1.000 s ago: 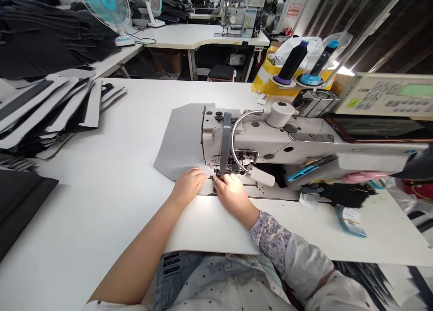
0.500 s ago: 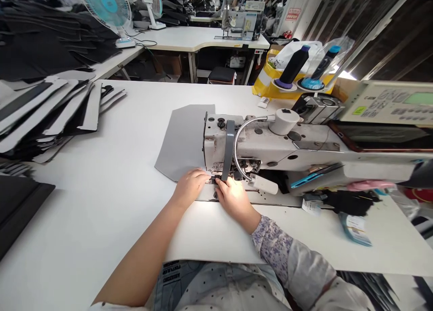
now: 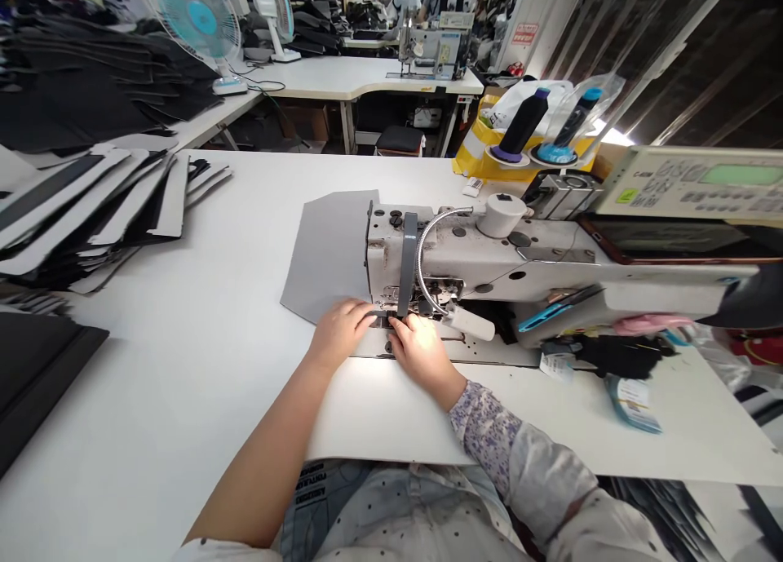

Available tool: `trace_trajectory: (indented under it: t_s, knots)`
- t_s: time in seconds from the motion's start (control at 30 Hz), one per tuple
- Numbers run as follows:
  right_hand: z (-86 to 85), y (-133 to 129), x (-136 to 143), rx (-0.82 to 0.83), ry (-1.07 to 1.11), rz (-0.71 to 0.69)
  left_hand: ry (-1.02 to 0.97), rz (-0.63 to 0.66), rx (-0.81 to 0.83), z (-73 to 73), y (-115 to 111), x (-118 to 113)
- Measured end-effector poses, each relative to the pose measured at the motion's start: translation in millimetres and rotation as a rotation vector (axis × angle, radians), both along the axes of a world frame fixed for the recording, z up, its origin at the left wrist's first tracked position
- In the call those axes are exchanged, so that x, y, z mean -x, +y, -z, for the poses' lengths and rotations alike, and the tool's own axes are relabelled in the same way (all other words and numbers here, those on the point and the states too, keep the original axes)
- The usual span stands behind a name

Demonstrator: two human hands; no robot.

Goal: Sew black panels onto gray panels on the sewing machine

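Note:
A flat grey panel [image 3: 327, 256] lies on the white table, its right side running behind the head of a sewing machine [image 3: 385, 256]. My left hand [image 3: 339, 332] rests at the panel's near edge with its fingers drawn together, gripping that edge left of the needle area. Just in front of the presser foot, my right hand [image 3: 422, 350] is closed, thumb and fingers pinched low beside a small dark strip [image 3: 380, 321]. What its fingers hold is hidden. A grey guard bar [image 3: 407, 264] and a white lamp [image 3: 470, 322] on a bendable metal neck hang close above this hand.
Stacked grey and black pieces [image 3: 110, 211] lie on the left, with a black folded piece [image 3: 49, 382] nearer me. Thread cones [image 3: 523, 126], a control panel [image 3: 703, 183] and a phone [image 3: 666, 240] stand right. A packet [image 3: 634, 403] lies at the right front.
The camera view has shifted slightly, moving the machine a little left in the picture. Both hands stay by the needle area, with little visible movement.

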State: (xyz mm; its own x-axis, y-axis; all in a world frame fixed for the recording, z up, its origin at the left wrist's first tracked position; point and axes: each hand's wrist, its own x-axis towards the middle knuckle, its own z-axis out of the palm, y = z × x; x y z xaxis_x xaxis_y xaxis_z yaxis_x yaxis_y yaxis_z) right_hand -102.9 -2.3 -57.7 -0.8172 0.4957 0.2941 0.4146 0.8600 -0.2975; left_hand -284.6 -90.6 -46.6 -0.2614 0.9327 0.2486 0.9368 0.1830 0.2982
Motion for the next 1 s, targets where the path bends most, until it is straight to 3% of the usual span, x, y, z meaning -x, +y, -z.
trace_trajectory:
  t_s: [0.1,0.17,0.27,0.4,0.53,0.63,0.73,1.0]
  knots:
    - [3.2,2.4,-2.6,0.030,0.073,-0.009,0.093,-0.269,0.036,-9.7,-14.8,16.9]
    - [3.4,3.7,-5.2,0.050,0.132,-0.019,0.125,-0.335,0.110,-19.0,-31.3,20.0]
    - [0.6,3.1,-9.3,0.081,0.190,-0.028,0.050,-0.263,0.264,-33.6,-63.1,-1.8]
    - [-5.4,-3.7,-11.7,0.104,0.110,-0.015,-0.117,-0.074,0.401,-41.7,-93.8,-59.2]
    - [-8.4,-9.4,-10.7,0.070,-0.017,0.000,0.024,0.071,0.322,-32.1,-76.4,-85.6]
    - [-7.4,-9.8,-10.5,0.014,-0.017,-0.020,0.165,0.040,0.171,-20.6,-44.3,-77.9]
    - [-4.8,-8.8,-10.0,-0.029,0.020,-0.044,0.184,0.045,0.107,-12.2,-23.0,-66.2]
    - [1.1,-6.2,-2.9,-0.029,0.062,-0.063,0.136,0.096,0.092,-6.2,-19.8,-54.3]
